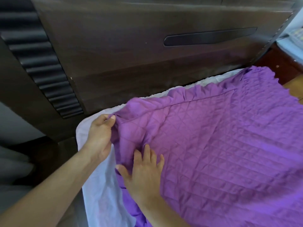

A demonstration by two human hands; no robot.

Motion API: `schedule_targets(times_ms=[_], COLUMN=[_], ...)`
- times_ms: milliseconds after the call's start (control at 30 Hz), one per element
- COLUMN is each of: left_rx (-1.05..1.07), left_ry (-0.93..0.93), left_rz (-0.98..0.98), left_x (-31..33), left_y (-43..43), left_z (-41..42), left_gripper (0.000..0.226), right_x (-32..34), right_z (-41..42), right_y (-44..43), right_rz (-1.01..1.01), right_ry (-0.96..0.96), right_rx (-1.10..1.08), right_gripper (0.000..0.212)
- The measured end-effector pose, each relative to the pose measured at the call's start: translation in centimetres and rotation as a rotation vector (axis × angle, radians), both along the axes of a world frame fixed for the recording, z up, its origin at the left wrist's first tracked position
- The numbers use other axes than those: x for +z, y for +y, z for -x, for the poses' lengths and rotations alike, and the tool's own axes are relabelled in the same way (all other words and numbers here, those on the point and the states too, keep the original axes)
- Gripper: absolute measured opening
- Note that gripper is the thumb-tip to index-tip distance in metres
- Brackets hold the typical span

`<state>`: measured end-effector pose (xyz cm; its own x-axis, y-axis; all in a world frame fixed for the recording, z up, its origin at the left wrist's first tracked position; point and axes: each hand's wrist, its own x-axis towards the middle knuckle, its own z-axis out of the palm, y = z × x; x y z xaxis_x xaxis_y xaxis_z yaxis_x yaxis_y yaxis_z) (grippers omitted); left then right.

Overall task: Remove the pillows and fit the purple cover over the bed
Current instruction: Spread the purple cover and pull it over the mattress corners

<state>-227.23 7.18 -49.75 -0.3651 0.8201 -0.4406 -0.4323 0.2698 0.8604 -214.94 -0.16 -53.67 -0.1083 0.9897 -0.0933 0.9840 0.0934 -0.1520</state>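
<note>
Upper left: black ribbed padded panel (41,63), glossy, set into a dark wood-grain headboard (131,54). Lower left: thin, wrinkled white sheet (100,190) bare along the bed edge. Left grip (100,136), a bare hand, pinches the gathered corner of the purple cover (221,145) between thumb and curled fingers. Right grip (146,171), just beside it, lies wide and flat on the cover, fingers spread, holding nothing. The cover is diamond-quilted with a ruffled hem and fills centre to right, over the sheet below the headboard. Long dark inset slot (209,36) at upper right. Far right: reddish-brown wood furniture (282,63).
</note>
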Motion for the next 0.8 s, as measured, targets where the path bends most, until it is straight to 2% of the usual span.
schedule_targets(times_ms=[67, 133, 267, 367, 467, 533, 567, 633, 700, 800], left_rx=[-0.125, -0.243, -0.446, -0.537, -0.391, -0.365, -0.422, -0.572, -0.664, -0.688], left_ry=[0.008, 0.030, 0.164, 0.093, -0.013, 0.104, 0.122, 0.011, -0.097, -0.101], left_rz=[-0.045, -0.116, -0.201, -0.194, -0.007, 0.183, 0.262, 0.400, 0.437, 0.411], left_x=[0.0, 0.0, -0.5, -0.5, -1.0, -2.2, -2.5, -2.7, -1.9, -1.2], left_y=[-0.5, -0.9, -1.0, -0.9, -0.8, -1.0, -1.2, -1.8, -2.2, -2.3], left_z=[-1.4, -3.0, -5.8, -7.2, -8.1, -8.7, -9.1, -10.0, -10.3, -10.3], left_gripper=[0.022, 0.020, 0.020, 0.023, 0.028, 0.023, 0.022, 0.027, 0.027, 0.027], right_x=[-0.3, -0.9, -1.2, 0.2, 0.9, 1.4, 1.6, 2.1, 1.7, 1.2], right_z=[-0.5, -1.6, -4.1, -6.1, -7.6, -8.3, -8.6, -9.3, -9.6, -9.5], right_y=[0.3, 0.7, 0.2, -0.2, -0.9, -1.5, -1.9, -2.4, -2.7, -2.8], right_rz=[-0.001, -0.043, -0.162, -0.210, -0.061, -0.008, 0.007, 0.044, 0.058, 0.062], right_ry=[0.085, 0.226, 0.430, 0.750, 1.112, 1.268, 1.311, 1.323, 1.273, 1.151], right_rx=[-0.090, -0.210, -0.352, -0.429, -0.573, -0.631, -0.661, -0.653, -0.573, -0.429], right_gripper=[0.039, 0.033, 0.046, 0.054, 0.044, 0.055, 0.052, 0.014, 0.018, 0.033])
